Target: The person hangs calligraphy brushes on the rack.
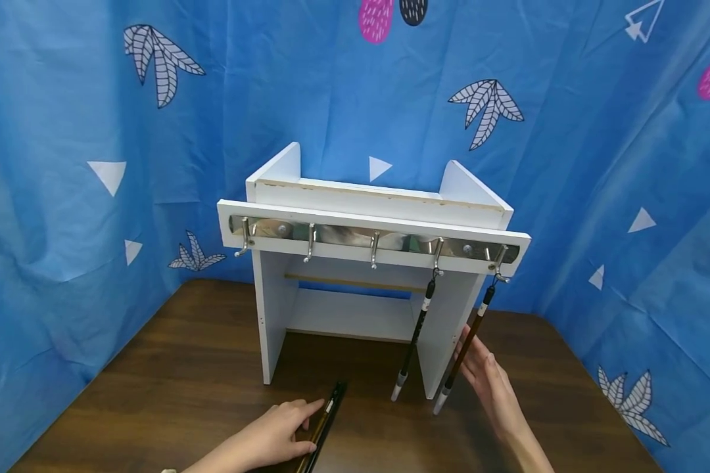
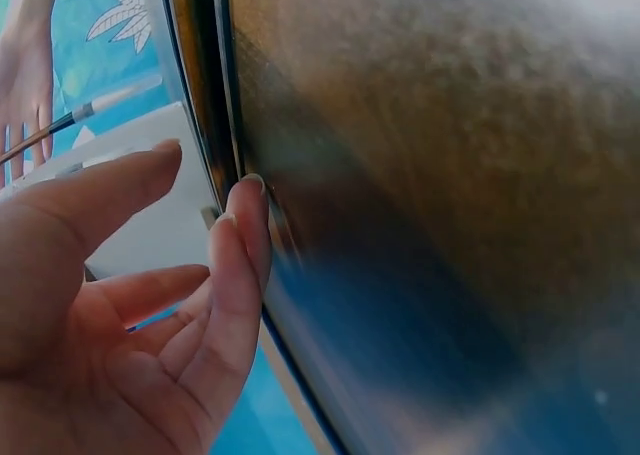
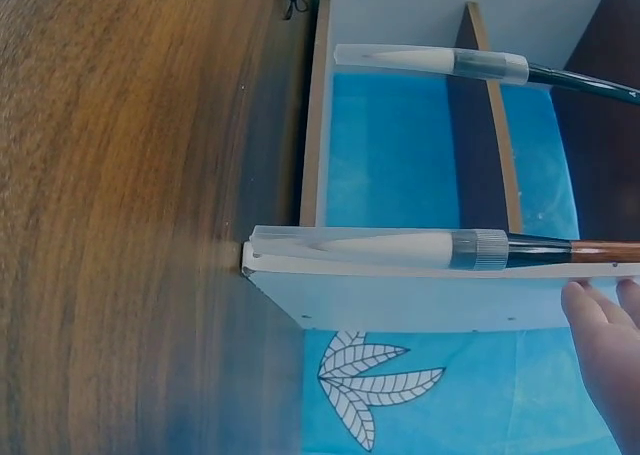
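Observation:
On the table, a brown-handled brush (image 1: 321, 427) lies alongside a darker one, both running toward the near edge. My left hand (image 1: 281, 430) is at these brushes, index finger reaching to the upper end and thumb beside the handle; in the left wrist view its thumb and fingers stand apart. A reddish-brown calligraphy brush (image 1: 467, 345) hangs by its loop from the rightmost hook, its white tip (image 3: 390, 250) under a clear cap. My right hand (image 1: 490, 381) is just behind it, fingers extended by the shelf's right side panel. A black-handled brush (image 1: 415, 335) hangs from the neighbouring hook.
A white shelf unit (image 1: 355, 312) stands on the dark wooden table (image 1: 201, 368). Across its top front runs a white hook rail (image 1: 343, 246) with several metal hooks. Behind and around it hangs a blue patterned curtain (image 1: 225, 144).

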`<state>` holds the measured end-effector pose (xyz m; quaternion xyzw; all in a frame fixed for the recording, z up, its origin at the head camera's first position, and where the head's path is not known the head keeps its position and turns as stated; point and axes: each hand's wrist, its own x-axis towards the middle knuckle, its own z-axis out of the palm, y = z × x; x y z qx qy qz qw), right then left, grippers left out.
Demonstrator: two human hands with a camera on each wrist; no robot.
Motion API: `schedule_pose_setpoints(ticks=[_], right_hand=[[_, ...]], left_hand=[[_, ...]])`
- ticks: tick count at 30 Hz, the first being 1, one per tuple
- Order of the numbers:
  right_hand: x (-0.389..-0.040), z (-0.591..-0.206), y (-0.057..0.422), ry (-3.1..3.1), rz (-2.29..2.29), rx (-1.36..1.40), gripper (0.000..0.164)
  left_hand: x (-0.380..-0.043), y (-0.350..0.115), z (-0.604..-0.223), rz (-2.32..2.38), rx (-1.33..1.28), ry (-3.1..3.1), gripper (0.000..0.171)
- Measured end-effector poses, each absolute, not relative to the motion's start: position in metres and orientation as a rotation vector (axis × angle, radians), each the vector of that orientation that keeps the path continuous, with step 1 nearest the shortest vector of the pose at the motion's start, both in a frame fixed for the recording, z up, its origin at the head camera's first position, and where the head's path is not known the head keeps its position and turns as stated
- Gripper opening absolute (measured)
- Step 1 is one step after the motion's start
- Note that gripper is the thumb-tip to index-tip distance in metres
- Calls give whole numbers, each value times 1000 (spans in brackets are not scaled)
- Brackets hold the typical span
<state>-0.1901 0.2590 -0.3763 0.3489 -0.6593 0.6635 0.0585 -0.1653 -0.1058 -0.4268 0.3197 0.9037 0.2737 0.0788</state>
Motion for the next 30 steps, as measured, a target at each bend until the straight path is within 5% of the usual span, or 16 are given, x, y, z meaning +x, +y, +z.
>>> schedule_pose_setpoints(ticks=[30], right_hand=[[-192,-374,260,-2077,2039,978,45]], left_hand=[[-167,-100,-426,642,909,2737,58]])
